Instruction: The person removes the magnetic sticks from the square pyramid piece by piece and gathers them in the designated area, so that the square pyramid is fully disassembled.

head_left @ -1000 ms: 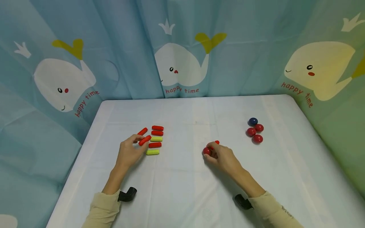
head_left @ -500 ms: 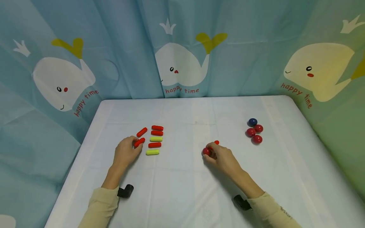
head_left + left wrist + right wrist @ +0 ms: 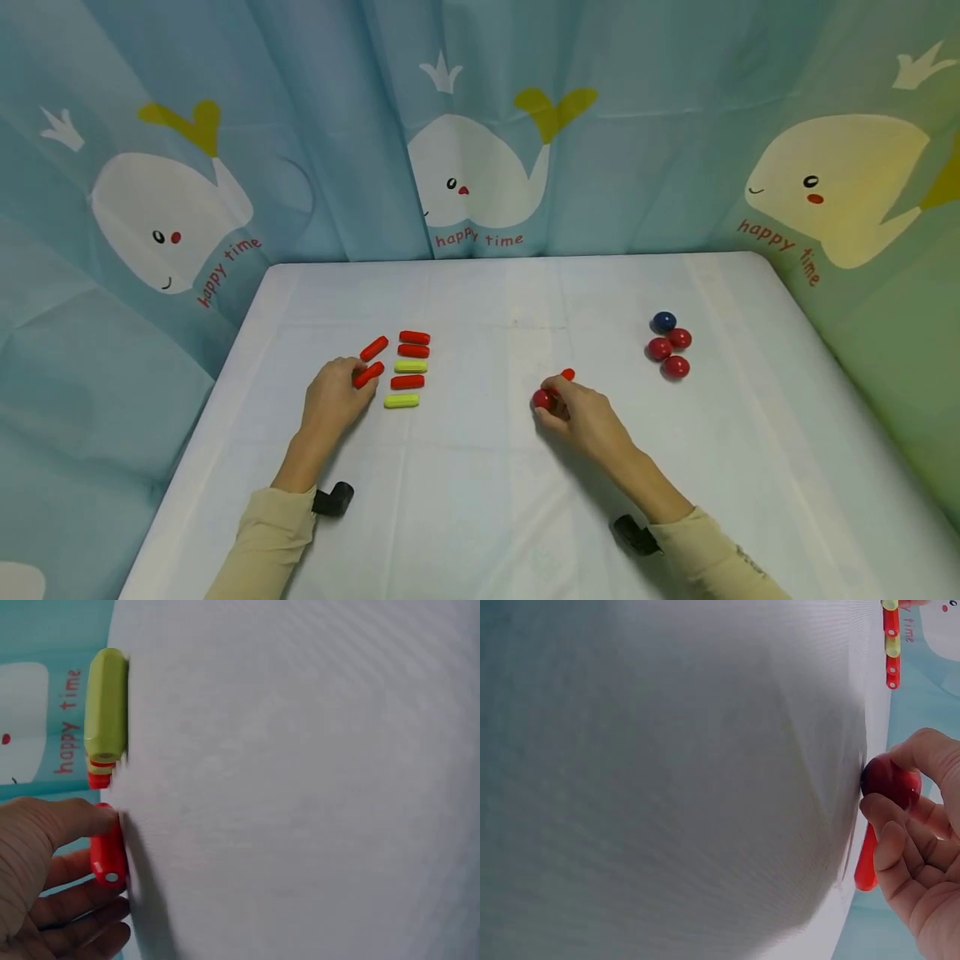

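My left hand (image 3: 333,400) pinches a short red rod (image 3: 368,375) between thumb and fingers, close to the white tabletop. In the left wrist view the thumb lies over this red rod (image 3: 109,851). Just beyond it lies another red rod (image 3: 373,347), slanted. To its right is a column of red rods (image 3: 407,382) and yellow-green rods (image 3: 401,401). My right hand (image 3: 592,421) holds a dark red ball (image 3: 542,399) with thumb and fingers near mid-table. Behind these fingers a red rod (image 3: 866,861) sticks out, partly hidden.
At the right, several red balls (image 3: 676,367) and one dark blue ball (image 3: 664,322) sit in a cluster on the white-covered table (image 3: 480,517). A blue-green curtain (image 3: 337,125) with whales stands along the table's far edge and both sides.
My left hand has drawn the pinched red rod leftward and slightly nearer, away from the column, then shifted very little. The right hand stays on the ball almost unmoved.
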Available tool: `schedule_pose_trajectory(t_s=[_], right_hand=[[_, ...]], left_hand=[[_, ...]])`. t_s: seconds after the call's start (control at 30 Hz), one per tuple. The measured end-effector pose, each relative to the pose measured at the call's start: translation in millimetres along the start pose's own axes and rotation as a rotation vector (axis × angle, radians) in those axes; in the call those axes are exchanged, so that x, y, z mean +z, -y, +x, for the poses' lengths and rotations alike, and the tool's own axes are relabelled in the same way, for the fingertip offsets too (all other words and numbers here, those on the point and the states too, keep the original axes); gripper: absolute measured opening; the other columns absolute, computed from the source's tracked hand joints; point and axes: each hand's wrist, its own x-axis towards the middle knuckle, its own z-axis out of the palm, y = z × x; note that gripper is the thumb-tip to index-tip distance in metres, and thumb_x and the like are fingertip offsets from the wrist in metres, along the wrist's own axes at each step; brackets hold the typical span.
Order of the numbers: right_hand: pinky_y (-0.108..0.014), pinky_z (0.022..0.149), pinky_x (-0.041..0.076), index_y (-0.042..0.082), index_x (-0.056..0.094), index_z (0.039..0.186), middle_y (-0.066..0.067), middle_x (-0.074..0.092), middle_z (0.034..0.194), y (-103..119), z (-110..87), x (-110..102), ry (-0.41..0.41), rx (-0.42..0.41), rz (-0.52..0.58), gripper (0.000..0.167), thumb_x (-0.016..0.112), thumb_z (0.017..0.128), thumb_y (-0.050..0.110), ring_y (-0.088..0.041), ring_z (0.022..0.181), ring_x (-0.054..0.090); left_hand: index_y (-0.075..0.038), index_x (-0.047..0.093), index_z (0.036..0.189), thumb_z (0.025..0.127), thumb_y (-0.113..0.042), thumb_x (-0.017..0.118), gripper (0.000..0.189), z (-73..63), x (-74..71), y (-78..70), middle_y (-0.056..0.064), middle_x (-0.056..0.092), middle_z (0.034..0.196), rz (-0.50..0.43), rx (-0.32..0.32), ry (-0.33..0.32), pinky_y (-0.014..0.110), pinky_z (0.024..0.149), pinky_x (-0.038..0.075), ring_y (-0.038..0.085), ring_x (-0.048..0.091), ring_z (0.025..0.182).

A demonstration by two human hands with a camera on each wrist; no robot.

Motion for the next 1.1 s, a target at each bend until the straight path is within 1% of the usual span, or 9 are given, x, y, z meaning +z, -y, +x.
schedule_pose_trajectory(t_s=[0.2,0.37,0.43,0.5,0.6,0.8,0.9,0.97,1.1], right_hand=[[-0.027,0.065,0.054,0.002,0.068,0.11,-0.003,0.066,0.084,-1.2,-3.1,1.2,-0.015,-0.047,0.011,0.029,0.08,0.083,0.004,-0.011,0.072,0.058],[-0.025,0.062,0.051,0.002,0.069,0.11,-0.005,0.064,0.081,-4.2,-4.6,2.8,-0.038,-0.103,0.001,0.031,0.081,0.082,0.0,-0.015,0.069,0.058],[-0.024,0.061,0.051,0.003,0.069,0.111,-0.006,0.064,0.082,-5.1,-5.2,3.0,-0.036,-0.116,0.002,0.031,0.081,0.081,0.0,-0.015,0.07,0.058],[-0.023,0.061,0.051,0.003,0.069,0.112,-0.006,0.063,0.082,-5.2,-6.1,2.7,-0.027,-0.127,0.001,0.033,0.08,0.081,0.0,-0.015,0.069,0.058],[-0.023,0.061,0.051,0.004,0.07,0.113,-0.007,0.064,0.084,-4.8,-7.6,1.9,-0.012,-0.138,0.007,0.034,0.08,0.081,-0.001,-0.015,0.07,0.058],[-0.024,0.062,0.052,0.007,0.07,0.113,-0.005,0.064,0.086,-4.2,-12.8,1.1,0.014,-0.194,0.014,0.035,0.082,0.08,-0.002,-0.015,0.071,0.059],[-0.024,0.064,0.053,0.008,0.069,0.115,-0.005,0.065,0.089,-4.3,-14.3,0.6,0.043,-0.226,0.008,0.037,0.083,0.081,0.0,-0.015,0.073,0.059],[-0.026,0.067,0.056,0.01,0.069,0.116,-0.003,0.066,0.092,-5.3,-14.9,-1.1,0.066,-0.241,0.009,0.038,0.083,0.082,0.001,-0.014,0.076,0.062],[-0.031,0.075,0.06,0.01,0.07,0.118,-0.001,0.068,0.096,-8.4,-15.5,-8.0,0.119,-0.271,0.03,0.039,0.082,0.082,-0.001,-0.014,0.083,0.067]], left_hand=[[0.005,0.07,0.114,0.091,-0.018,0.075,0.033,-4.6,-8.3,-12.8,0.02,0.071,0.101,-0.04,-0.001,-0.053,0.046,0.069,0.054,0.031,0.061,0.082],[0.003,0.072,0.115,0.091,-0.017,0.075,0.032,-9.5,-17.4,-38.3,0.02,0.072,0.113,-0.146,0.089,-0.096,0.05,0.089,0.056,0.036,0.066,0.104],[0.002,0.072,0.115,0.09,-0.017,0.077,0.031,-11.3,-19.2,-50.2,0.018,0.073,0.114,-0.193,0.127,-0.094,0.051,0.093,0.055,0.037,0.066,0.109],[0.001,0.072,0.114,0.09,-0.015,0.078,0.03,-12.6,-18.3,-62.1,0.016,0.074,0.112,-0.234,0.175,-0.081,0.05,0.09,0.056,0.036,0.067,0.107],[0.0,0.073,0.113,0.089,-0.015,0.08,0.029,-15.7,-11.7,-79.7,0.012,0.074,0.11,-0.264,0.244,-0.041,0.046,0.085,0.058,0.032,0.069,0.1],[-0.002,0.072,0.113,0.092,-0.018,0.077,0.027,-21.9,19.5,-108.5,0.009,0.075,0.112,-0.223,0.372,0.114,0.043,0.092,0.056,0.028,0.069,0.107],[-0.002,0.068,0.122,0.094,-0.019,0.075,0.033,-21.2,32.1,-119.9,0.011,0.073,0.116,-0.207,0.386,0.192,0.044,0.096,0.055,0.028,0.068,0.111],[-0.003,0.064,0.129,0.095,-0.019,0.074,0.039,-18.3,37.6,-127.1,0.012,0.072,0.121,-0.195,0.395,0.215,0.044,0.098,0.054,0.028,0.066,0.114],[-0.005,0.056,0.141,0.097,-0.016,0.072,0.048,-9.8,43.3,-140.0,0.013,0.064,0.137,-0.17,0.465,0.268,0.045,0.108,0.047,0.03,0.06,0.127]])
